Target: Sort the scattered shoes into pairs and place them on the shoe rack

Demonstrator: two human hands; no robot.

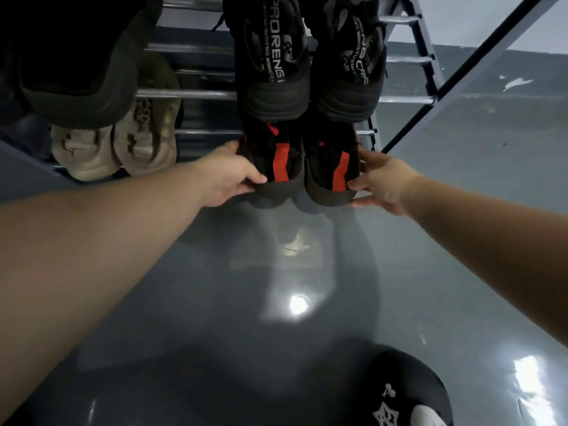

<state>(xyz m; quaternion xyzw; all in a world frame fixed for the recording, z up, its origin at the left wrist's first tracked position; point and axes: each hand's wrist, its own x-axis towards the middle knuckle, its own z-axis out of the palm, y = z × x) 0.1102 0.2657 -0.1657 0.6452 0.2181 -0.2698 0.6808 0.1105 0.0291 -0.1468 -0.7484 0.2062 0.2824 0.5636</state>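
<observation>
A pair of black shoes with red heel stripes sits side by side at the lowest rack level, heels toward me. My left hand [227,176] grips the left black-and-red shoe [273,161] at its heel. My right hand [381,182] grips the right black-and-red shoe [332,167] from the outer side. Directly above them, a pair of black sneakers with white lettering [276,66] rests on the metal shoe rack [187,94]. A beige pair [123,146] sits on a lower shelf to the left.
A dark shoe [76,66] fills the upper left on the rack. The rack's dark side frame [430,96] slants down on the right. Glossy grey floor [246,302] spreads below. A black garment with white print [408,392] shows at the bottom right.
</observation>
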